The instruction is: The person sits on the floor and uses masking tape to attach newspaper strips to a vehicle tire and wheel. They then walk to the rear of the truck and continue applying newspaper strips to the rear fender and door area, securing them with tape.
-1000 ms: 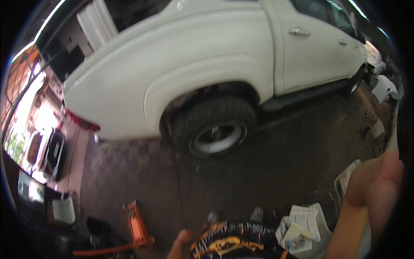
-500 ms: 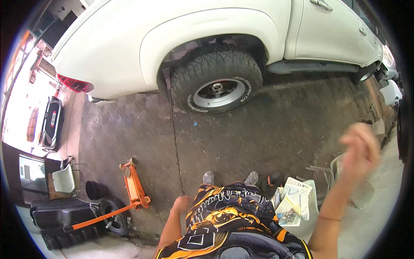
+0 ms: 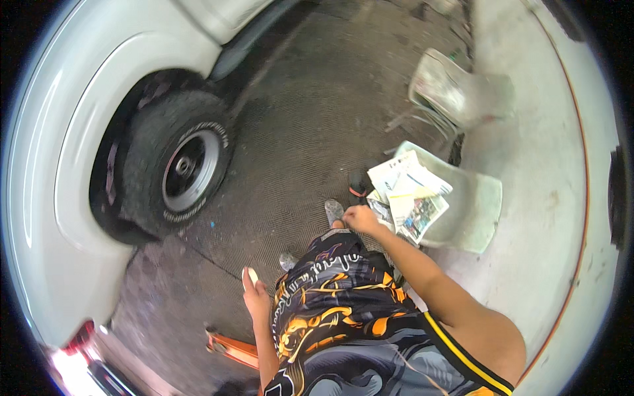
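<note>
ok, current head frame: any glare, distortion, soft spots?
Head view throughout: glare washes out the lower left by the tail light; fisheye bows the white vehicle and reddish wall line; fine print on the papers is soft; pale object in left hand lacks detail.

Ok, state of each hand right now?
Left hand: holding a small white object, kind unclear.
Right hand: fingers loosely curled closed; cannot tell whether anything is inside.
</note>
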Motion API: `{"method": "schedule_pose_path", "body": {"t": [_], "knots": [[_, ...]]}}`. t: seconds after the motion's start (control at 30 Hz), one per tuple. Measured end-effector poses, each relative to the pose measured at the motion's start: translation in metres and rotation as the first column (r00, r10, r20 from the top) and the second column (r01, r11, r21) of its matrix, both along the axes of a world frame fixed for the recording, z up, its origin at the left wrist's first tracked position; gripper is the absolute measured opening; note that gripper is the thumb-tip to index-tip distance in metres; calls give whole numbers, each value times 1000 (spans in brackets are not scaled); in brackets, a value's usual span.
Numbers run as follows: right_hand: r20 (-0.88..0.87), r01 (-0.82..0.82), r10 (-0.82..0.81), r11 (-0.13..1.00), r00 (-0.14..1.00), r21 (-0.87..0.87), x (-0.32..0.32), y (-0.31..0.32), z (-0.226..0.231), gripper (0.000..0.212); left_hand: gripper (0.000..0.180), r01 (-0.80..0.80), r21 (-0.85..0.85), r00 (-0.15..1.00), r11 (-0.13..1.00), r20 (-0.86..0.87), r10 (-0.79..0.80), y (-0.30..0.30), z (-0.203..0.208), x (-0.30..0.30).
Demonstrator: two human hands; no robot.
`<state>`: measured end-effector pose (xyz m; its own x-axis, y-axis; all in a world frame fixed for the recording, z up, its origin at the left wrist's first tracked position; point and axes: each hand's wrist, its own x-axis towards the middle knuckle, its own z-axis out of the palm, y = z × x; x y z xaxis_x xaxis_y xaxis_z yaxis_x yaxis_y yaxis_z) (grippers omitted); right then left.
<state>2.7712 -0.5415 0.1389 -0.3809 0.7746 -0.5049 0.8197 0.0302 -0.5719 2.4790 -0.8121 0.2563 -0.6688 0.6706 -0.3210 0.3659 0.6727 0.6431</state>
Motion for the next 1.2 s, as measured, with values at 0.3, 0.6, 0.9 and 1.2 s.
{"method": "schedule_pose_path", "body": {"t": [0.3,0.6,0.9,1.2], "knots": [[617,802,-682,583,394,133,168,-4,-83,98,58,558,-445,823,700,185,-537,24,20,-14],[730,868,-616,492,295,64,202,-8,-157,71,55,544,-529,829,651,223,-512,135,22,-14],[-251,766,-920,78,302,638,293,-13,-80,36,59,499,-431,861,752,153,-484,149,15,16],[-423,912,-897,-64,125,406,231,97,62,50,54,172,-428,956,887,-146,-255,62,-23,-60]]}}
